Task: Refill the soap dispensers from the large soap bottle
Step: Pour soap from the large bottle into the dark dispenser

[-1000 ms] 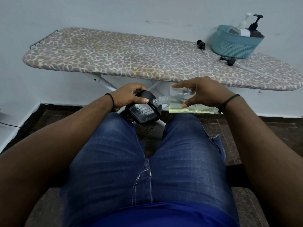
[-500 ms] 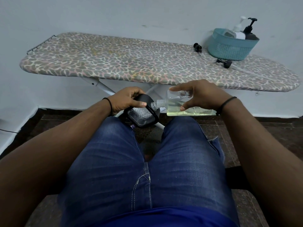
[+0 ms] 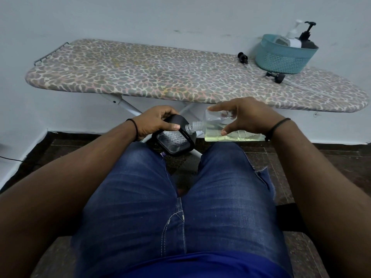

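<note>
Both bottles [image 3: 224, 127] in hand [image 3: 251, 117].

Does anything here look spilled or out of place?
No spill shows. Two loose black pump tops lie on the leopard-print ironing board, off their bottles, beside the teal plastic basket.

The ironing board [image 3: 160, 77] wears a leopard-like print of grey-brown spots on cream, with faint pink and yellow tints. The basket [image 3: 281, 59] is teal with a woven mesh pattern. In it stand a white pump bottle [image 3: 293, 40] and a black one [image 3: 306, 38]. The large bottle [image 3: 224, 127] is clear, holding pale yellow-green liquid. The dispenser [image 3: 173, 140] is black, perhaps with a scaly textured face. The jeans [image 3: 180, 197] are blue; the wall [image 3: 140, 17] is pale grey-blue.
</note>
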